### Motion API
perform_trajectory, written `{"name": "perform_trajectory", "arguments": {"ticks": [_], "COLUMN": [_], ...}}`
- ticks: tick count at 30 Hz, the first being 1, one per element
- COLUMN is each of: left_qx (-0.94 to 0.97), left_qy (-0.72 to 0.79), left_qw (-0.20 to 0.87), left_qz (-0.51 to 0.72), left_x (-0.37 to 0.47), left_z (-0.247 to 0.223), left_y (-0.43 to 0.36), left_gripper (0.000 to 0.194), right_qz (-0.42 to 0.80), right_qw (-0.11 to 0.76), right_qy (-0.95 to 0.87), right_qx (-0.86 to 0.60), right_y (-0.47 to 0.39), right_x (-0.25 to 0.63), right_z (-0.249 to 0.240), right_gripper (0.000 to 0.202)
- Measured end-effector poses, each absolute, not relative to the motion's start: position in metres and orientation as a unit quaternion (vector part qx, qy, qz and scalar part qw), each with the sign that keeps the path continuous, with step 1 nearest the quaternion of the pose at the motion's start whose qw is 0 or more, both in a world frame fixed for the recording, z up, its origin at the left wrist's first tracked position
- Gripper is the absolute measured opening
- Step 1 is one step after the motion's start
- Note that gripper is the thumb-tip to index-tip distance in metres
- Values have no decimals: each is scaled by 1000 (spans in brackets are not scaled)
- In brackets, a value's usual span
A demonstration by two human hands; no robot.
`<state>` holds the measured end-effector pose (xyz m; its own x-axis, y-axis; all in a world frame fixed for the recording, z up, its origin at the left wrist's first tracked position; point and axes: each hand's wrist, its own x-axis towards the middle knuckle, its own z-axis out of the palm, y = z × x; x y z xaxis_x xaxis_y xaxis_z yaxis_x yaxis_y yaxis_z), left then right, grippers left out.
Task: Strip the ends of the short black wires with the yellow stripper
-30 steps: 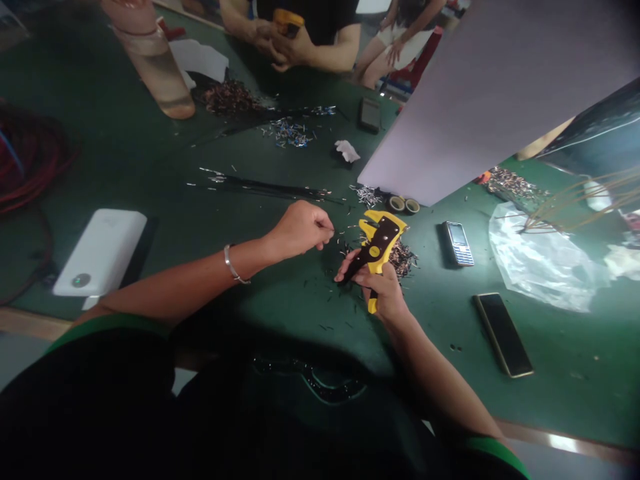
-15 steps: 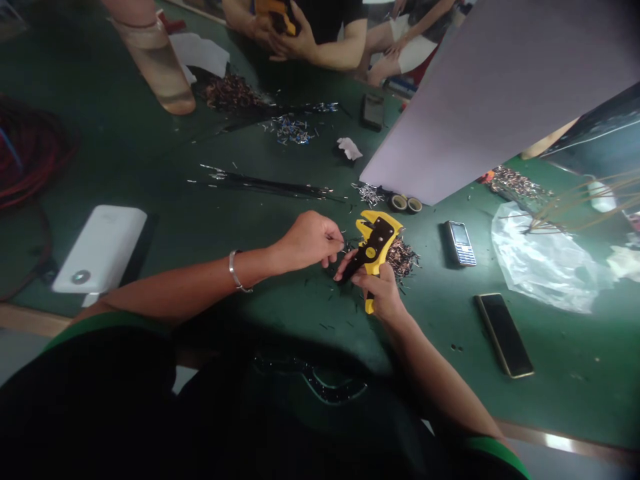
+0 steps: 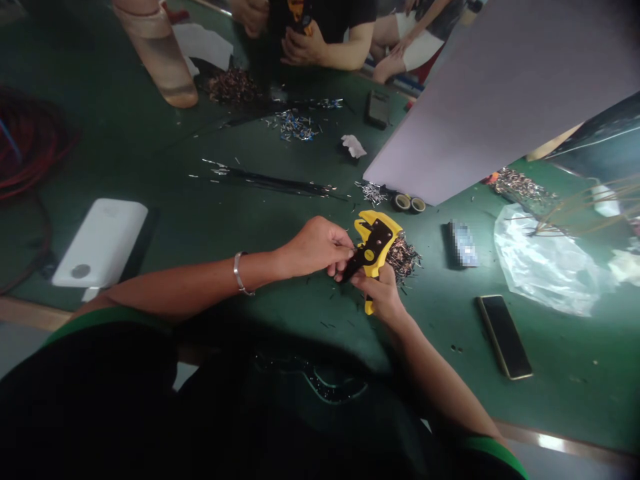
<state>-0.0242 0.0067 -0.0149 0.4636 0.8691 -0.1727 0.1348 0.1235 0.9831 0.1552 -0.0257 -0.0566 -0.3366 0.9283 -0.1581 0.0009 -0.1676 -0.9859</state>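
Observation:
My right hand is wrapped round the handles of a yellow and black wire stripper, whose jaws point up and to the left. Close against the tool's left side is my left hand, its fingers pinched together; whatever they hold is too small to make out. Just right of the tool lies a pile of copper-coloured and black scraps. A bundle of thin black wires with bare ends stretches across the green table beyond my left hand.
A white power bank lies left; two phones and a clear plastic bag lie right. A large pale panel, tape rolls and a bottle stand beyond. Across the table, a person's hands hold a tool.
My left hand has moved slightly right, and its fingers now meet the side of the stripper. My right hand stays almost in place. The other person's hands have moved apart.

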Motion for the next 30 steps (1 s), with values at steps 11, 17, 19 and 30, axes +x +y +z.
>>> {"name": "perform_trajectory", "arguments": {"ticks": [11, 17, 19, 30], "left_qx": [617, 641, 643, 638], "left_qy": [445, 448, 454, 472], "left_qw": [590, 569, 565, 563], "left_qz": [269, 254, 248, 228], "left_x": [-25, -25, -25, -24], "left_z": [-9, -9, -8, -5], "left_y": [4, 3, 2, 1], "left_gripper": [16, 19, 21, 23], "right_qz": [521, 429, 405, 269], "right_qw": [403, 387, 385, 367], "right_qy": [-599, -644, -658, -720], "right_qx": [-455, -502, -505, -524], "right_y": [-29, -31, -31, -31], "right_x": [156, 161, 162, 160], "right_z": [-59, -64, -65, -64], "right_gripper": [10, 12, 12, 7]}}
